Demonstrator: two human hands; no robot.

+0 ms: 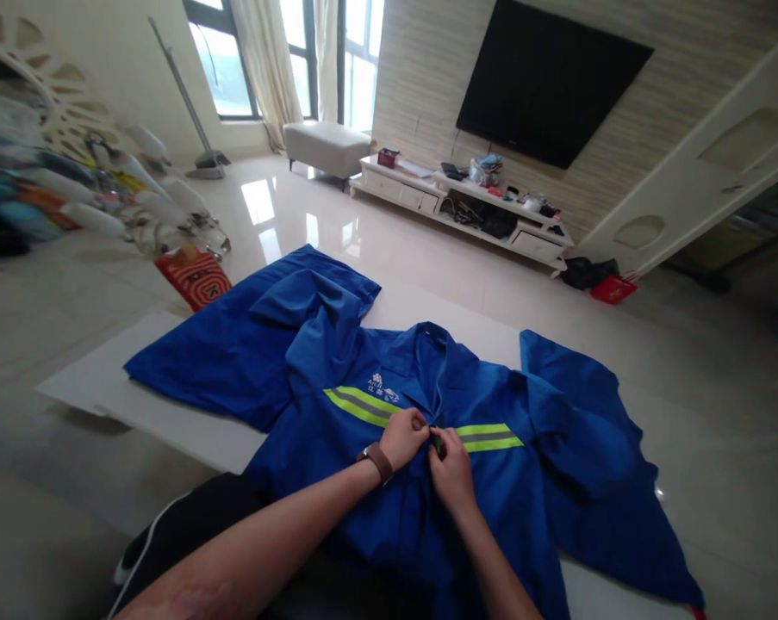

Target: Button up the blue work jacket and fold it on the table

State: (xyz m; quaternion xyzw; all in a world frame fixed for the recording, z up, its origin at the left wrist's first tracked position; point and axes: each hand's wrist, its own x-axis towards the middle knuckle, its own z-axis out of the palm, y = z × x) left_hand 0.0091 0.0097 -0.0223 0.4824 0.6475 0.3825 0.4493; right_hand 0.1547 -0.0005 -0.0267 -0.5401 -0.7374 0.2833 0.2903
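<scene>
A blue work jacket (363, 465) lies front side up before me, its collar pointing away. It has a yellow-green and grey reflective stripe (492, 437) across the chest and a white printed logo on one side. My left hand (402, 437), with a brown-strapped watch (379, 463) on the wrist, pinches the front opening at stripe height. Right beside it, my right hand (451, 465) pinches the other edge of the opening. The fingertips of both hands meet there; whether a button or other fastener is between them is too small to see.
More blue clothing (233, 344) lies to the left on the white table (169, 430), with another blue piece (608, 482) to the right. Beyond are a red patterned bag (195, 277), a low TV cabinet (389, 185), a grey bench (327, 148) and a wall television (550, 82).
</scene>
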